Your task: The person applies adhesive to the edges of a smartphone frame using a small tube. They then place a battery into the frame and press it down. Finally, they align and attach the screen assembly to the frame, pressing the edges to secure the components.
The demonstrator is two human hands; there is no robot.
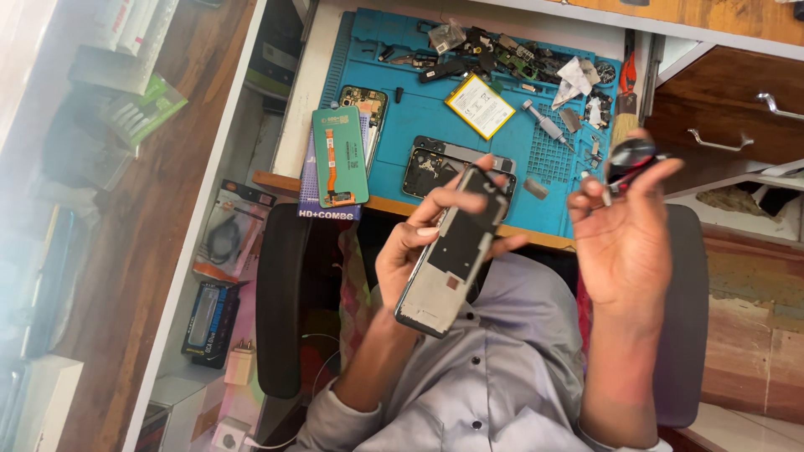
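Held nearest, in left hand [414, 243]: grey rectangular phone frame [452, 251], long axis slanting up-right, fingers [452, 194] curled round its edges. Just right, apart: right hand [624, 238], palm open, fingertips pinching small dark round-headed tool [630, 159]. Beyond lay blue rubber mat [419, 117] on white worktop [303, 100], strewn with parts.

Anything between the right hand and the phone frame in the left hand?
Nothing visible. The left hand holds the phone frame tilted above the lap. The right hand is beside it but apart, pinching a small dark round object at its fingertips. Only the grey shirt shows in the gap, below them.
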